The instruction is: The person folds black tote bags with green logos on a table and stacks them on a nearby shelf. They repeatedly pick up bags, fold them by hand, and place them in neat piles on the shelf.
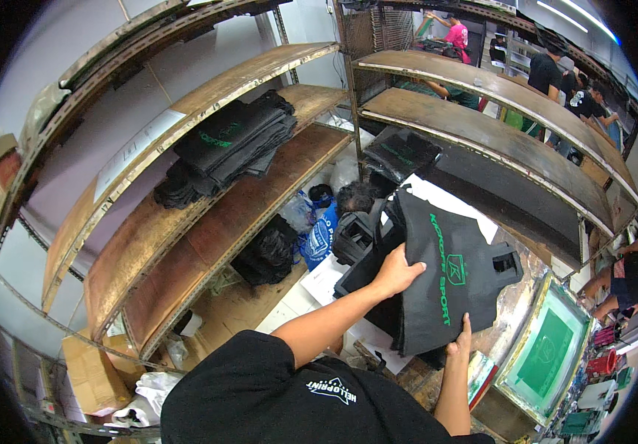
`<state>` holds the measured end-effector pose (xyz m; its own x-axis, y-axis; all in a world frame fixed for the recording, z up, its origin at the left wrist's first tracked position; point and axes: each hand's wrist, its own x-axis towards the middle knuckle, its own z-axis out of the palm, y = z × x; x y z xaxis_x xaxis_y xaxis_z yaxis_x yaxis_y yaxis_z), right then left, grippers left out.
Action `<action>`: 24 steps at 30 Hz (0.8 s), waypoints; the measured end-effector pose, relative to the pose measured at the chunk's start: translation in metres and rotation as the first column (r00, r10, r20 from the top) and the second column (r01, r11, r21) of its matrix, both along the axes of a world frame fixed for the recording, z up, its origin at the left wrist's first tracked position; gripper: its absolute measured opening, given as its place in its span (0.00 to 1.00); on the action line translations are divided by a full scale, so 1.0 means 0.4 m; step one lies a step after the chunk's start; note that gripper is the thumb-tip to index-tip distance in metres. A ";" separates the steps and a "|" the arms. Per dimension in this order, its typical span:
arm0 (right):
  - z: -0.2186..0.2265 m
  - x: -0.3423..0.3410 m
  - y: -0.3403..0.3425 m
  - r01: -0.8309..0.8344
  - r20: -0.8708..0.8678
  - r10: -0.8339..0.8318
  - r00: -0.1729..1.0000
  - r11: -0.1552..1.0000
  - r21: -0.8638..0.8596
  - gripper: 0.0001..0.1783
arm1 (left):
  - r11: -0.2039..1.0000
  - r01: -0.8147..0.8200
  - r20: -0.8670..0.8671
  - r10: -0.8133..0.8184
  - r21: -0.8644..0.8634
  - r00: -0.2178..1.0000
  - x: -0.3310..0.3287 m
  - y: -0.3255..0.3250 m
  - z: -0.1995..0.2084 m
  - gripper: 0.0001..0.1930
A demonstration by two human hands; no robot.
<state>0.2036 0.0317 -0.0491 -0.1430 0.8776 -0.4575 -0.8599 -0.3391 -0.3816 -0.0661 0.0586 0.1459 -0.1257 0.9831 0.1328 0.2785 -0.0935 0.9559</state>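
Observation:
Black fabric bags [482, 259] with green printing and a cut-out handle are held in a loose bundle in front of me. My left hand [402, 271] is closed on their left edge, thumb on top and fingers hidden behind. My right hand [458, 342] grips the lower edge, with a finger lying along the front. More black bags [356, 237] with cut-out handles show just behind the bundle, on the left. To the right lies a screen-printing frame [548, 348] with a green stencil in its mesh.
A pile of black bags [223, 148] rests on the left shelf [149, 229]. Another black stack [402, 154] lies near the corner post. Below are a black plastic bag [266, 251] and a blue one [320, 235]. A cardboard box [93, 374] stands lower left. Several people work beyond the right shelves [482, 133].

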 end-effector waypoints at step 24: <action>0.010 -0.070 -0.120 0.264 0.735 -0.263 0.625 0.957 0.118 0.26 | 0.858 -0.056 0.281 0.229 -0.511 0.932 -0.211 -0.144 -0.338 0.28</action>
<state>0.1757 -0.0161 -0.0450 0.4785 0.8226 -0.3071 -0.3471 -0.1441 -0.9267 -0.1506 0.0010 0.0106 -0.2201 0.8757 -0.4298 -0.0773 0.4235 0.9026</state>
